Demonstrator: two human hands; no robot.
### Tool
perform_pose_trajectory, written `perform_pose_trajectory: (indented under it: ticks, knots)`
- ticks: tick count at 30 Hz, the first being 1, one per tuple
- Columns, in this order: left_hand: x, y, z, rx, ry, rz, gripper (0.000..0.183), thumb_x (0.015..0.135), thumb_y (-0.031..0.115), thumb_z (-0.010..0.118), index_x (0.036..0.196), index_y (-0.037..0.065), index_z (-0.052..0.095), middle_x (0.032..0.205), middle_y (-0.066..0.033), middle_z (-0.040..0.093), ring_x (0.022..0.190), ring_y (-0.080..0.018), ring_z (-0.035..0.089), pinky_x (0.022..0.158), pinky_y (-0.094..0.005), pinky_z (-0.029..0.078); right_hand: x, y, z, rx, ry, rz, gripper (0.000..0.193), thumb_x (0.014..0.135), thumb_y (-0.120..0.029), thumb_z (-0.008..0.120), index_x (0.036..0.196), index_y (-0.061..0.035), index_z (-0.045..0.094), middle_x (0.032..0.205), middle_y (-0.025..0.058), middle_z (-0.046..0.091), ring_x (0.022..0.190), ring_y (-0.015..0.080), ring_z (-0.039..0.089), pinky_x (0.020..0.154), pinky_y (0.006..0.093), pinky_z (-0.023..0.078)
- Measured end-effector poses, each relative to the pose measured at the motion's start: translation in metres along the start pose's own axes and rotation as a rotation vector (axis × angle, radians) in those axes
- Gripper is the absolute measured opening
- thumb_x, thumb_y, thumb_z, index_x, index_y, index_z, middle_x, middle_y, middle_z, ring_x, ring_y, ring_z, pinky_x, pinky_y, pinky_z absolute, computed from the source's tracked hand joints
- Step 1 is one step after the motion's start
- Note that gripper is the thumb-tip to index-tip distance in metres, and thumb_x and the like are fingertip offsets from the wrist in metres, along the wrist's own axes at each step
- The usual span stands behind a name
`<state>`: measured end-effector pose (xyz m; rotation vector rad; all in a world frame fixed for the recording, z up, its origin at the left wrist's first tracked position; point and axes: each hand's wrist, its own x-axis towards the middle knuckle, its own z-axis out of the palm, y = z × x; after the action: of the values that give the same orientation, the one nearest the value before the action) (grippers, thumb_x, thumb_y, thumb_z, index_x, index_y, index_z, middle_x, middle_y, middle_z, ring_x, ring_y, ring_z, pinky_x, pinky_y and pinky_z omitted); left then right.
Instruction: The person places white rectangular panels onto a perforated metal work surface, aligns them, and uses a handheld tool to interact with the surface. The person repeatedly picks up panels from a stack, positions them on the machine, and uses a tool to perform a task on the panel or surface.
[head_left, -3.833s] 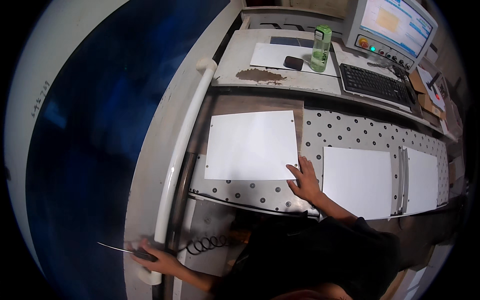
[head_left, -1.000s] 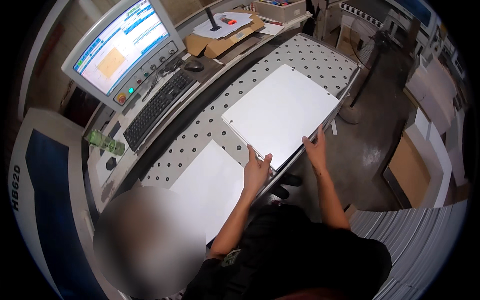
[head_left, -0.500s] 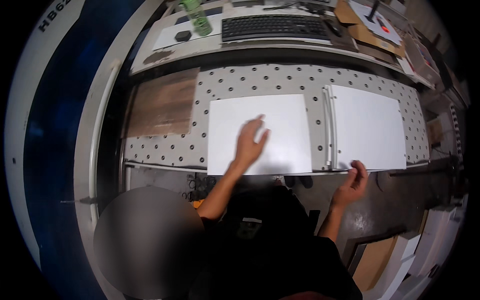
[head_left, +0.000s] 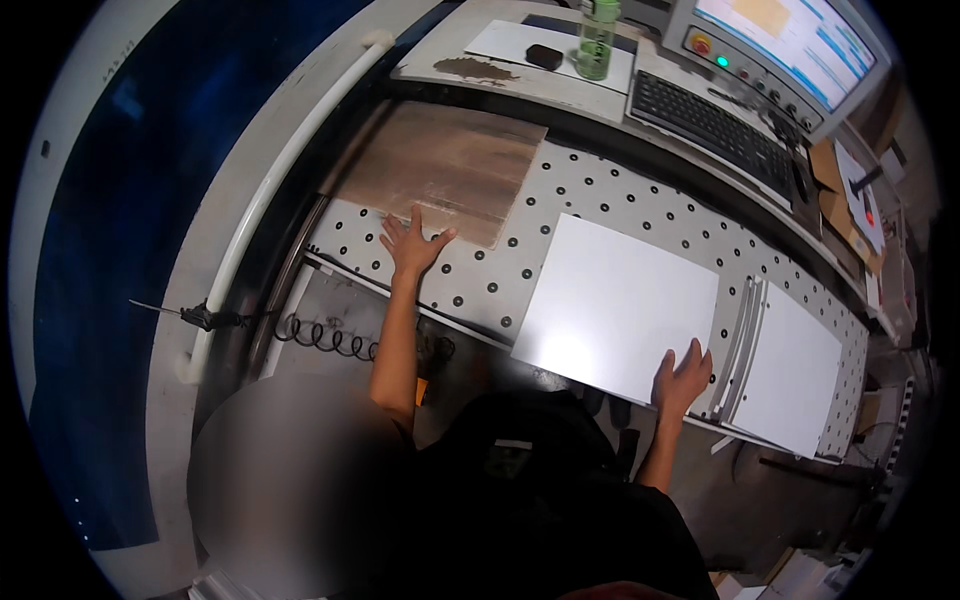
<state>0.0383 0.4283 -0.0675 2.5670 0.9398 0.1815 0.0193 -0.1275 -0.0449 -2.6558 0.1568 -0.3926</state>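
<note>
1. Left hand (head_left: 413, 243): fingers spread, flat on the perforated table (head_left: 600, 195), fingertips touching the brown board (head_left: 445, 170).
2. Right hand (head_left: 683, 376): fingers together, resting on the near edge of the white sheet (head_left: 615, 305), which lies mid-table.
3. Judged step: positioning the sheet. A next move likely calls for an even two-handed slide.

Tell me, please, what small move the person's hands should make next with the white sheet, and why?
Probably slide the white sheet left toward the brown board. The right hand already rests flat on the sheet's near right corner, the left hand lies spread at the board's near edge, and bare perforated table separates the two.
</note>
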Motion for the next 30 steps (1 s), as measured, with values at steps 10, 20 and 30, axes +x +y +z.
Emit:
perform_pose_trajectory:
  ticks: [10, 20, 30]
  knots:
    - [0.093, -0.071, -0.035, 0.002, 0.045, -0.038, 0.12, 0.064, 0.081, 0.073, 0.158, 0.018, 0.036, 0.16, -0.0396, 0.012, 0.154, -0.0485, 0.002, 0.12, -0.0629, 0.0, -0.002, -0.007, 0.017, -0.096, 0.109, 0.0, 0.055, 0.093, -0.034, 0.066, 0.138, -0.0052, 0.057, 0.144, 0.0317, 0.048, 0.134, 0.0482, 0.043, 0.11, 0.0576, 0.036]
    - [0.11, -0.1, -0.041, -0.012, 0.137, 0.05, 0.119, 0.064, 0.082, 0.072, 0.158, 0.018, 0.037, 0.16, -0.0405, 0.013, 0.153, -0.0494, 0.005, 0.12, -0.0646, 0.0, 0.002, -0.054, 0.054, -0.122, 0.136, -0.06, 0.056, 0.092, -0.037, 0.067, 0.139, -0.0087, 0.058, 0.142, 0.0304, 0.05, 0.132, 0.0469, 0.045, 0.108, 0.0588, 0.037]
    - [-0.017, -0.042, 0.006, -0.465, 0.197, 0.564, 0.066, 0.094, 0.05, 0.065, 0.137, 0.001, 0.059, 0.155, -0.0294, 0.036, 0.145, -0.0482, 0.03, 0.118, -0.0636, 0.019, 0.031, -0.154, 0.086, -0.032, 0.057, -0.124, 0.054, 0.086, -0.03, 0.07, 0.136, -0.0088, 0.061, 0.14, 0.0305, 0.053, 0.131, 0.0476, 0.045, 0.11, 0.0567, 0.034]
